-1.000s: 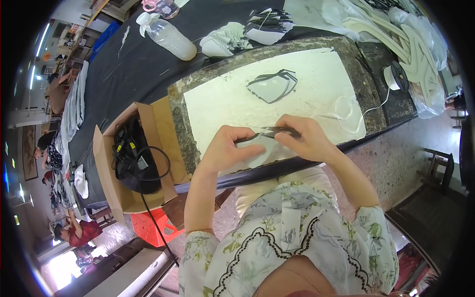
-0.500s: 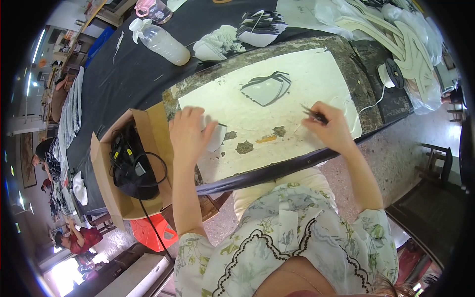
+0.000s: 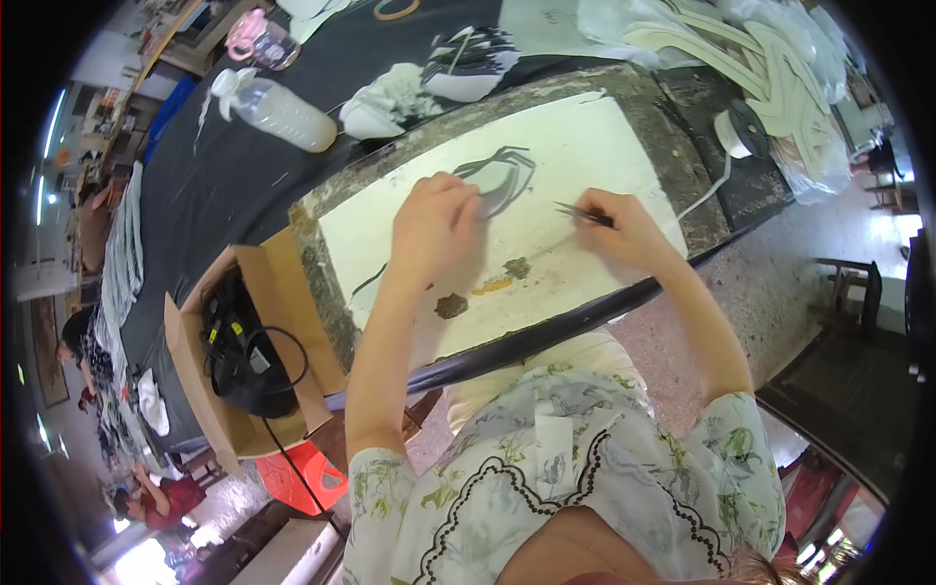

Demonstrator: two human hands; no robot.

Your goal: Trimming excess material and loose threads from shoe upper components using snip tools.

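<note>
My left hand (image 3: 436, 226) reaches over the white board (image 3: 575, 127), fingers together and bent down at the near left edge of some flat grey-white pieces with dark edges (image 3: 509, 185). Its fingertips are hidden, so what they pinch does not show. To the right, my right hand (image 3: 624, 229) is closed round a small dark pointed tool (image 3: 595, 216), perhaps snips, its tip pointing left toward those pieces. A thin dark strip (image 3: 369, 280) lies on the board left of my left forearm.
An open cardboard box (image 3: 185, 336) with a black corded device (image 3: 249, 356) stands at left. Beyond the board are a plastic bottle (image 3: 283, 115), piled pale pieces (image 3: 385, 102) and dark-edged pieces (image 3: 478, 73). A spool (image 3: 741, 132) and plastic-wrapped cream strips (image 3: 780, 88) sit at right.
My left hand has moved from the board's left part, where a white piece lay under it, up and right to the dark-edged pieces. My right hand still holds the tool, now pointing more left.
</note>
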